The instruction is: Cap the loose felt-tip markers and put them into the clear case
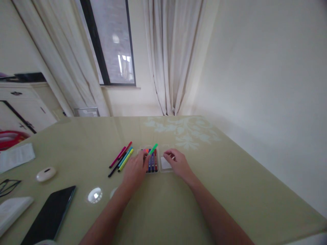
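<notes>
My left hand is closed on a bright green felt-tip marker, which tilts up to the right above the marker case. In the open clear plastic marker case, several markers stand side by side, partly hidden by this hand. Over the case's opened lid, which has a white panel, hovers my right hand with its fingers curled together; what they pinch, if anything, is hidden. Left of the case lie loose markers: a magenta marker, a yellow-green marker, a black marker and others.
At the left are a black tablet, a white computer mouse, glasses, a white device and paper. A shiny round disc lies nearer me. The wall borders the table's right side.
</notes>
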Demonstrator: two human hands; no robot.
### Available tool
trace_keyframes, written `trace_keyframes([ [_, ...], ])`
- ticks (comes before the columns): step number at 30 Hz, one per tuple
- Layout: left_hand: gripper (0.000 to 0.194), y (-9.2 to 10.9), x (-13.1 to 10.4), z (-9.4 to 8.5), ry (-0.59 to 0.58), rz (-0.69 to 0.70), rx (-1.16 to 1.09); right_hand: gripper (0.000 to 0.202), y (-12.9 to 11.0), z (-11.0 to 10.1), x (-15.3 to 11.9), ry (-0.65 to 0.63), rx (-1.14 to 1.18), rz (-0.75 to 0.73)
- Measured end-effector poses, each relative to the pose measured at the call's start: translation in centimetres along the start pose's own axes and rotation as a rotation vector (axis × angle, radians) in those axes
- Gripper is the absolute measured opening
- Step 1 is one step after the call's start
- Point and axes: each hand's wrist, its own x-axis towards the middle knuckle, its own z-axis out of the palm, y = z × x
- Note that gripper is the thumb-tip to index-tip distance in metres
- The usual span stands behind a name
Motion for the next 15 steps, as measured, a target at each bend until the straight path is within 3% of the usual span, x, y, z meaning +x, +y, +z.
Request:
trace_keyframes([
  [3, 0.025, 1.7, -0.8, 1.2, 0.015, 0.121, -0.187, 0.026, -0.9, 1.1, -0.1, -0.122, 0.297, 0.014],
  [6, 0.024, 2.2, -1.2, 1.9, 0.005, 0.167, -0.285, 0.032, -1.3, 1.6, -0.1, -0.132, 0.452, 0.071],
  [11, 0.030, 2.0, -1.3, 2.0, 0.010, 0.254, -0.251, 0.035, -0.3, 1.3, 0.4, 0.015, 0.589, 0.250],
  [15, 0.034, 1.7, -1.6, 2.5, -0.067, 0.329, -0.145, 0.038, 1.0, 0.7, 0.9, 0.153, 0.580, 0.278],
])
